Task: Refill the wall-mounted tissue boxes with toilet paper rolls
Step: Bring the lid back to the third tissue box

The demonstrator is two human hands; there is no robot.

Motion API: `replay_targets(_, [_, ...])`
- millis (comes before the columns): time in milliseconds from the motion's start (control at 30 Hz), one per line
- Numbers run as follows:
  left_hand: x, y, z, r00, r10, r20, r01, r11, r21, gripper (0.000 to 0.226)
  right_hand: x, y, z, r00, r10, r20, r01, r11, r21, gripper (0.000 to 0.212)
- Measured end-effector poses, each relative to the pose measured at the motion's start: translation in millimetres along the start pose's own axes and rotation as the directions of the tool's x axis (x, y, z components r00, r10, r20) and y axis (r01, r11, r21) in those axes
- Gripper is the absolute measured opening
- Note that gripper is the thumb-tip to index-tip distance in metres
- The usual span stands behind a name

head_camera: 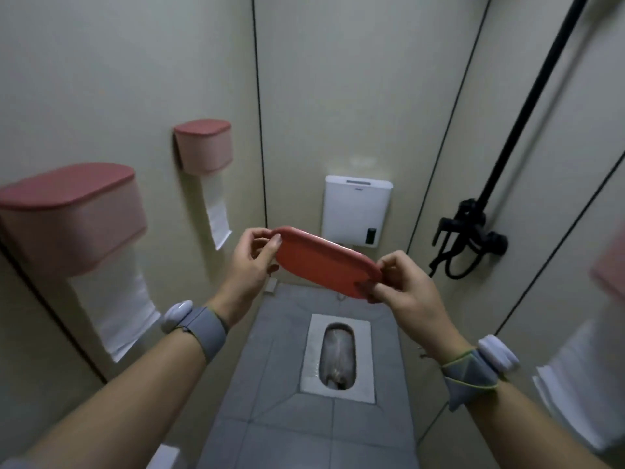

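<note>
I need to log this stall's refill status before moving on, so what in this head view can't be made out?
- Pink tissue box on the right wall: cut off by the frame edge and blurred; open or lidded unclear.
- Rolls inside the two left-wall tissue boxes: hidden by closed lids; only hanging paper shows.
- Red lid, held by left hand and right hand: which box it fits is not shown.
- Label on the white flush unit: too small.

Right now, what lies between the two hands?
In the head view, only the red lid spans between them: the left hand pinches one end, the right hand the other.
</note>
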State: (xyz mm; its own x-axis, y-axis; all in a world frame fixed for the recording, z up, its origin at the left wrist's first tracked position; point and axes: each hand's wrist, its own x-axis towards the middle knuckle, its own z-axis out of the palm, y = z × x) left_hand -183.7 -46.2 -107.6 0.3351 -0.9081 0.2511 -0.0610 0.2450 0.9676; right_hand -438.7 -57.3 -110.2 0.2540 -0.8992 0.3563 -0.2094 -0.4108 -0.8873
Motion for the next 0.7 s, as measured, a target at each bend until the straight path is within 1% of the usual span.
replay_targets(67, [14, 6, 22, 0.998, 0.061, -0.010, -0.061, 0.998, -0.002, 0.005, 11, 4, -15, 0.999, 0.018, -0.031, -0.015, 0.995, 0.094, 0.024])
replay_targets(133, [28, 9, 44, 0.995, 0.102, -0.012, -0.102, 0.995, -0.011, 0.005, 22, 10, -31, 0.998, 0.006, -0.062, 0.002, 0.992, 0.128, 0.022])
replay_targets(233, [47, 10, 73, 0.992, 0.121, -0.034, -0.121, 0.993, -0.006, 0.007, 33, 14, -49, 0.993, -0.040, -0.108, 0.051, 0.994, 0.096, 0.023])
replay_targets(267, [54, 10, 83, 0.992, 0.120, -0.038, -0.120, 0.993, 0.003, 0.007, 36, 15, -55, 0.991, -0.043, -0.128, 0.052, 0.996, 0.067, 0.029])
replay_targets(300, [61, 8, 90, 0.993, 0.109, -0.041, -0.109, 0.994, 0.005, 0.006, 39, 15, -59, 0.988, -0.049, -0.147, 0.053, 0.998, 0.026, 0.038])
replay_targets(367, [77, 7, 107, 0.996, 0.081, -0.030, -0.081, 0.997, 0.002, 0.008, 44, 15, -69, 0.979, -0.123, -0.160, 0.111, 0.990, -0.085, 0.055])
replay_targets(433, [88, 6, 115, 0.999, 0.038, -0.035, -0.039, 0.999, -0.015, 0.008, 47, 15, -75, 0.968, -0.226, -0.108, 0.195, 0.950, -0.245, 0.065])
replay_targets(500, [105, 5, 128, 1.000, -0.005, -0.015, 0.004, 0.998, -0.065, 0.007, 50, 16, -84, 0.960, -0.274, -0.056, 0.232, 0.892, -0.388, 0.069])
replay_targets(567, [122, 5, 145, 0.999, -0.036, 0.028, 0.039, 0.993, -0.107, 0.008, 54, 12, -94, 0.962, -0.272, -0.026, 0.227, 0.848, -0.479, 0.071])
replay_targets(633, [134, 5, 163, 0.993, -0.068, 0.091, 0.080, 0.987, -0.137, 0.009, 55, 8, -102, 0.969, -0.246, -0.007, 0.201, 0.806, -0.556, 0.075])
replay_targets(700, [145, 11, 184, 0.978, -0.108, 0.179, 0.140, 0.975, -0.174, 0.017, 54, -1, -113, 0.969, -0.246, -0.011, 0.185, 0.757, -0.627, 0.077])
